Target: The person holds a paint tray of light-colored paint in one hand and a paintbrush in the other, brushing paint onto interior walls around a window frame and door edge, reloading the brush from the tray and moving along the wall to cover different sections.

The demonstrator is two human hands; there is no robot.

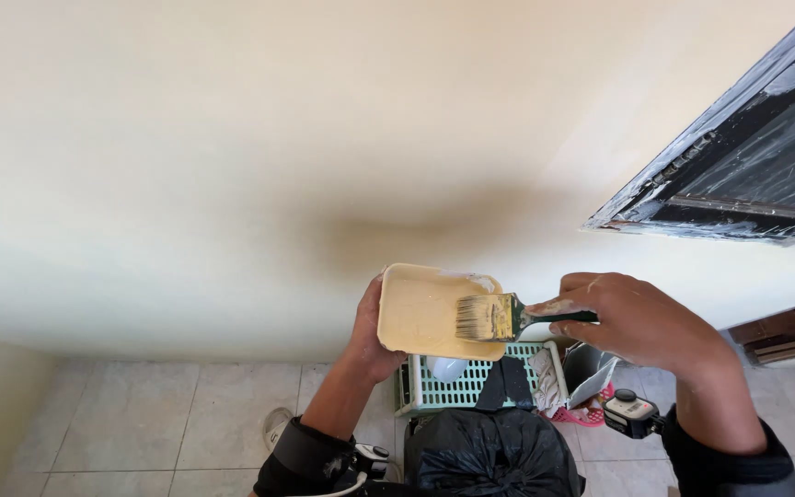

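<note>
I hold the paint tray (420, 313) in my left hand (372, 339); the fingers are behind the tray and hidden, only the thumb side shows on its left rim, so I read a clasp around the edge, though I cannot tell the finger spread; the tray is tipped with its open face toward me, probably so the cream paint stays reachable by the bristles. My right hand (632, 320) grips the paintbrush (508, 317); the fingers are curled and pressed together around the dark handle, thumb on top. The brush's long axis runs nearly horizontal; the bristles point away from my right fingertips toward the left, lying over the tray's right rim, just beside my left thumb. Below both hands sit a pale green basket (471, 382), a black bag (489, 456) and a pink crate (586, 414) on the tiled floor (140, 423). Beyond my right knuckles is a dark window frame (747, 156) in the cream wall (232, 138).
</note>
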